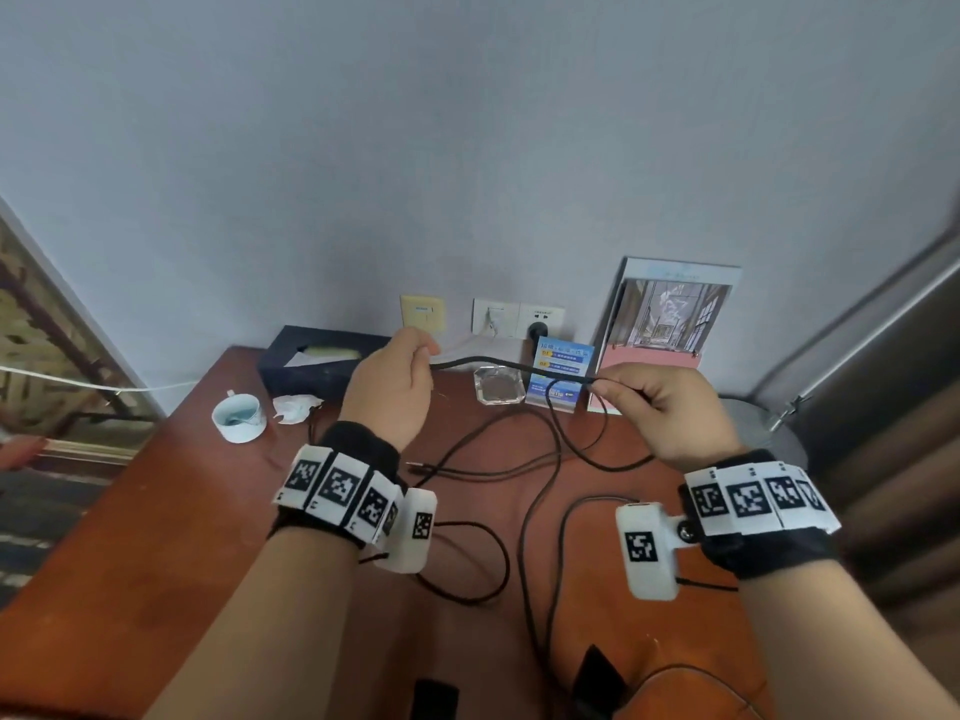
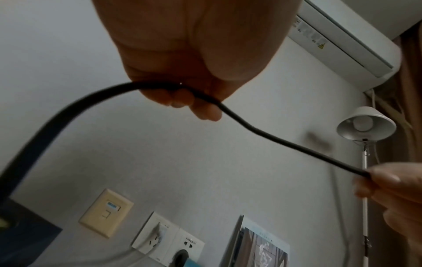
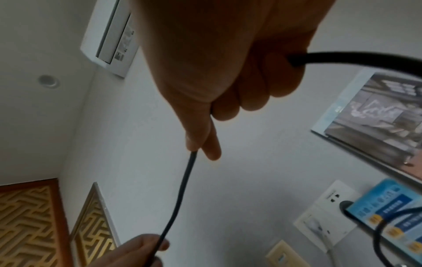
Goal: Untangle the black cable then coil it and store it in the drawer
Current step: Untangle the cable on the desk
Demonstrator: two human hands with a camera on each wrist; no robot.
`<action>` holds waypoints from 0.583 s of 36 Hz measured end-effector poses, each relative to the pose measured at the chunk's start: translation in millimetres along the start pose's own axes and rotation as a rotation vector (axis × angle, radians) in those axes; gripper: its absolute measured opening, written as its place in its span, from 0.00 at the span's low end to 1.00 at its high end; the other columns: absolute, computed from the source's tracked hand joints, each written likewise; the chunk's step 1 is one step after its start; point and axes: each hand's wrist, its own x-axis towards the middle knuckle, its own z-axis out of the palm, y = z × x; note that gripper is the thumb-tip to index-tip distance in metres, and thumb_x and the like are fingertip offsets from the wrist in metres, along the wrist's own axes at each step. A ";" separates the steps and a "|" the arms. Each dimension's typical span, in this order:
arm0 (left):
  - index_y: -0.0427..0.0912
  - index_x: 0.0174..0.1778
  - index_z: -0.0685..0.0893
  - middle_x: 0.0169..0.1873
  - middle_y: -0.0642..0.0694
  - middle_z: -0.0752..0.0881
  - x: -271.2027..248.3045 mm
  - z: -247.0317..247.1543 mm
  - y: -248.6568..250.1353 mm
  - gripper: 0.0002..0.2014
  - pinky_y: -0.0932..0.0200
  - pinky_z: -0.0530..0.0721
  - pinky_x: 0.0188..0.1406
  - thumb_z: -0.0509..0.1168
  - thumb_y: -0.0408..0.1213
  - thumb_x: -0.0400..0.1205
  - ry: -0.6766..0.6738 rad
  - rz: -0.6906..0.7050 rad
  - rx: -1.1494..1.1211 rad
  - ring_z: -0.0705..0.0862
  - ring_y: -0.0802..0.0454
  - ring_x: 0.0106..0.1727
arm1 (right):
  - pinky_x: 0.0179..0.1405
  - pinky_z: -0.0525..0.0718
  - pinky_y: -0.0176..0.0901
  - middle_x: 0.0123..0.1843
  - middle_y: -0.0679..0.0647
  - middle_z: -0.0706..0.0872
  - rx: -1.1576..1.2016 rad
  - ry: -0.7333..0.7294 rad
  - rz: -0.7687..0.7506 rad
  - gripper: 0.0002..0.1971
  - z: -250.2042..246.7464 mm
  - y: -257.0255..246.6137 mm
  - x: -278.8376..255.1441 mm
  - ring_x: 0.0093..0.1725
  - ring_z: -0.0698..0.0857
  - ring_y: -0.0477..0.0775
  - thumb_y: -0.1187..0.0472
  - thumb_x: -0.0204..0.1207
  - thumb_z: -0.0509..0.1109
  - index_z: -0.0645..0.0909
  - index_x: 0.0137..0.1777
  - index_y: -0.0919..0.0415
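A thin black cable (image 1: 511, 367) is stretched between both hands above the reddish-brown table (image 1: 156, 511). My left hand (image 1: 395, 381) grips one part of it with curled fingers (image 2: 182, 101); the cable (image 2: 285, 142) runs on from there. My right hand (image 1: 670, 407) pinches it between thumb and forefinger (image 3: 205, 144), and the cable (image 3: 182, 189) also passes through that fist. The rest of the black cable (image 1: 545, 459) hangs down and lies in loose loops on the table between my wrists. No drawer shows in any view.
At the table's back stand a dark tissue box (image 1: 317, 363), a white cup (image 1: 239, 418), crumpled tissue (image 1: 296, 407), a glass ashtray (image 1: 497, 385), a blue card stand (image 1: 558, 379) and a picture board (image 1: 665, 330). Wall sockets (image 1: 519, 317) sit behind. A lamp base (image 1: 753, 423) stands right.
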 end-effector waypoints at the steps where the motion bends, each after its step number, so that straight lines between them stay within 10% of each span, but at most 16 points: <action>1: 0.43 0.54 0.79 0.38 0.46 0.85 0.2 1.4 -0.1 0.10 0.51 0.76 0.45 0.53 0.37 0.88 -0.001 -0.010 -0.001 0.83 0.44 0.44 | 0.49 0.78 0.26 0.46 0.44 0.91 0.008 0.014 -0.014 0.08 2.4 -3.4 0.5 0.49 0.85 0.36 0.59 0.80 0.68 0.89 0.51 0.57; 7: 0.43 0.55 0.81 0.44 0.50 0.83 -1.1 7.5 17.4 0.13 0.59 0.70 0.44 0.54 0.45 0.88 -0.049 0.055 0.034 0.80 0.51 0.48 | 0.45 0.80 0.31 0.43 0.45 0.91 -0.005 0.003 -0.129 0.11 15.5 -21.9 6.0 0.44 0.86 0.40 0.54 0.79 0.65 0.89 0.48 0.55; 12: 0.43 0.54 0.84 0.48 0.46 0.85 0.9 4.6 24.5 0.19 0.41 0.78 0.60 0.51 0.51 0.87 0.020 0.126 0.106 0.81 0.46 0.52 | 0.44 0.83 0.44 0.40 0.46 0.91 -0.074 -0.038 -0.147 0.13 21.3 -29.0 10.6 0.43 0.88 0.47 0.48 0.80 0.62 0.88 0.48 0.50; 15: 0.44 0.38 0.79 0.32 0.51 0.78 -0.9 1.6 34.1 0.19 0.50 0.75 0.43 0.51 0.48 0.88 -0.036 0.165 0.097 0.76 0.51 0.37 | 0.38 0.83 0.46 0.39 0.47 0.90 -0.189 -0.025 -0.192 0.17 24.5 -35.8 12.5 0.40 0.87 0.51 0.45 0.80 0.57 0.86 0.46 0.49; 21: 0.44 0.40 0.76 0.31 0.52 0.78 -14.0 17.0 60.4 0.19 0.54 0.71 0.36 0.51 0.54 0.87 -0.217 0.277 -0.018 0.77 0.54 0.35 | 0.29 0.74 0.44 0.29 0.46 0.82 -0.154 0.011 -0.211 0.17 34.9 -50.9 19.2 0.30 0.78 0.51 0.49 0.79 0.57 0.85 0.41 0.54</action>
